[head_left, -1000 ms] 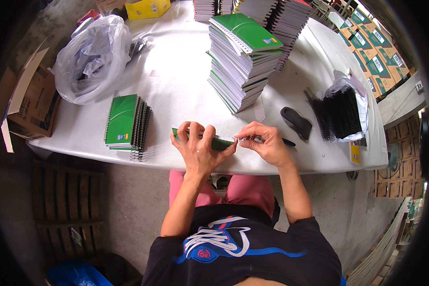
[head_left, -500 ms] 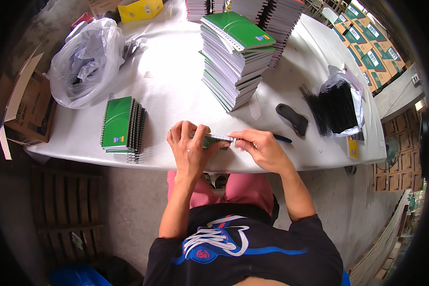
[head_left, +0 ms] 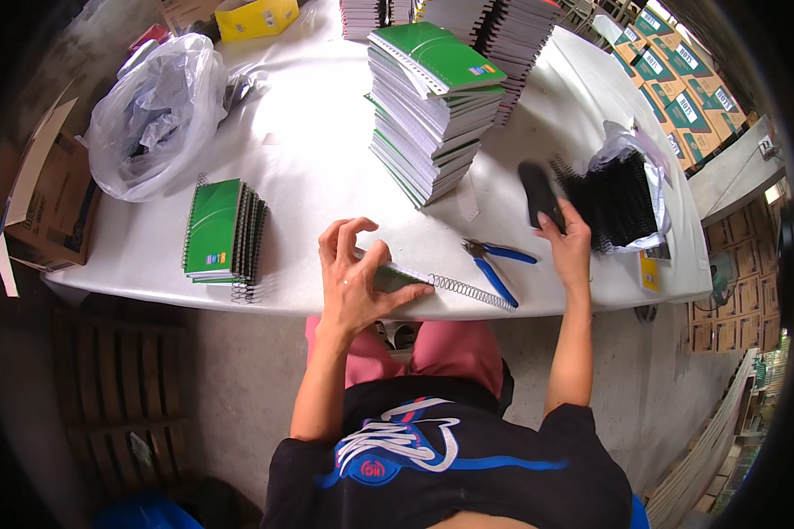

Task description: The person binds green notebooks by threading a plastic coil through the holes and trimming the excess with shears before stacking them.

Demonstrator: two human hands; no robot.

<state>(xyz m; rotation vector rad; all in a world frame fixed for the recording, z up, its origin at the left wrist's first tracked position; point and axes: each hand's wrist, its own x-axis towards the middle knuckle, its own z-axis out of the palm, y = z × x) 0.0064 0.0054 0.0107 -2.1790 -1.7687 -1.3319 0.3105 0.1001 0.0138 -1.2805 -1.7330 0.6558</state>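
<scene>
Moved since the earlier frame: right hand (head_left: 571, 236), gone from the wire at the notebook to a black sole-shaped piece (head_left: 535, 189), which has shifted with it. Landmark for all places: tall stack of green notebooks (head_left: 437, 115). Item: green notebook (head_left: 388, 281), on the person's side of the tall stack, largely covered by the left hand (head_left: 348, 278); left grip clasps it, fingers curled over, thumb along the near side. Item: wire coil (head_left: 469, 289), running out of that notebook, also on the person's side of the tall stack; long axis rightward and slightly toward the person, left thumb at its notebook end, right hand well apart, beyond and to the right of its free end. Item: blue-handled cutters (head_left: 503, 259), nearer the person than the tall stack and a little right, lying between coil and black piece. Item: black piece, right of the tall stack, its near end pinched by the right thumb and fingers; whether clear of the cloth, cannot tell. Item: bundle of black coils (head_left: 622, 203), farther right of the tall stack. Item: small pile of coil-bound green notebooks (head_left: 213, 229), left of the tall stack and nearer the person.
</scene>
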